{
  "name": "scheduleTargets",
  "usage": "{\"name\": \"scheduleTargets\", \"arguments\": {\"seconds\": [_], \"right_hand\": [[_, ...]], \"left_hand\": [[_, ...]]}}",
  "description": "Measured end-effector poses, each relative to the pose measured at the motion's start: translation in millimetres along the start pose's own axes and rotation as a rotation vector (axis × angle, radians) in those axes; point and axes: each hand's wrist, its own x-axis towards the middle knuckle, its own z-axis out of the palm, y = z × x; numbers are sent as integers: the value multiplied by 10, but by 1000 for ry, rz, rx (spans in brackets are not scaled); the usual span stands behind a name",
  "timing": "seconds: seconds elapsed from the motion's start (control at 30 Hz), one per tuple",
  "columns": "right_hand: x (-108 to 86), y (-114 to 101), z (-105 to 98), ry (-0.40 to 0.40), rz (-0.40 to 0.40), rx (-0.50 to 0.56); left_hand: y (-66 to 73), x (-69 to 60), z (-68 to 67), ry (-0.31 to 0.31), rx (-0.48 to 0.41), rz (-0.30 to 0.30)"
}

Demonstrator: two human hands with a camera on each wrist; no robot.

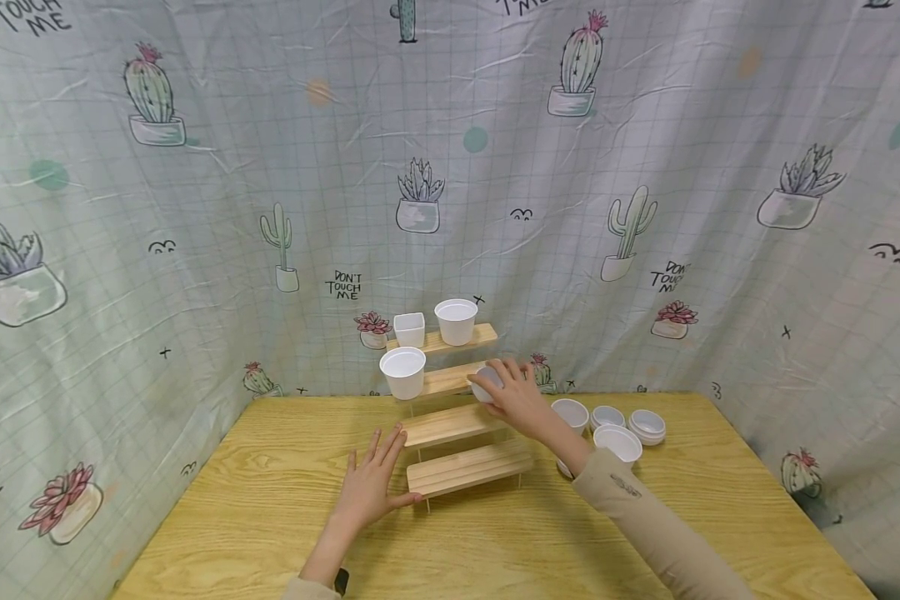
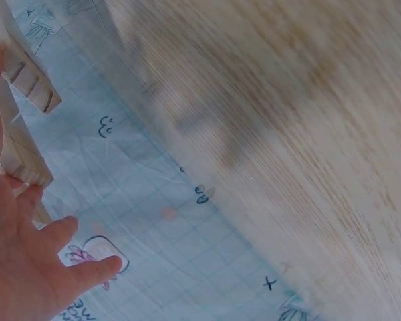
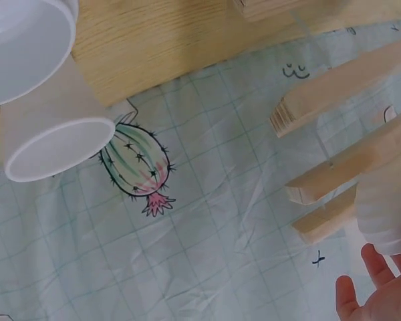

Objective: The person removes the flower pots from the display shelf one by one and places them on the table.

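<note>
A wooden stand with four stepped shelves (image 1: pixel 468 469) is on the table. Its top shelf bears a small square white pot (image 1: pixel 409 330) and a round white pot (image 1: pixel 456 322); another round pot (image 1: pixel 403 372) sits at the left of the shelf below. At that shelf's right end my right hand (image 1: pixel 521 402) grips a white pot (image 1: pixel 486 384), also visible in the right wrist view as a ribbed white pot (image 3: pixel 386 207) above the fingers. My left hand (image 1: pixel 367 487), fingers spread, touches the left ends of the lower shelves; the left wrist view shows the hand (image 2: pixel 27 254) against the shelf ends.
Several white pots stand right of the stand, among them a tall one (image 1: pixel 618 443), one behind it (image 1: pixel 570 414) and low bowls (image 1: pixel 647 426), partly behind my right forearm. A printed curtain (image 1: pixel 450 192) hangs behind and beside the wooden table (image 1: pixel 270 475).
</note>
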Motion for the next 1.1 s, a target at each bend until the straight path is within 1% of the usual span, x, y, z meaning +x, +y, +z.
{"name": "scheduleTargets", "arguments": {"seconds": [0.27, 0.47, 0.6, 0.7, 0.83, 1.1], "right_hand": [[-138, -22, -34, 14, -22, 20], [-242, -32, -58, 45, -56, -19], [-297, -46, -90, 43, -56, -13], [-339, -57, -107, 24, -52, -6], [-400, -70, -115, 17, -56, -17], [-543, -96, -146, 57, -80, -56]], "left_hand": [[-9, -5, 14, 5, 9, 6], [-5, -3, 12, 8, 10, 10], [0, -2, 6, 12, 6, 13], [1, -6, 1, 9, 4, 12], [-3, -10, 1, 8, 6, 12], [-2, -10, 1, -1, 5, 3]]}}
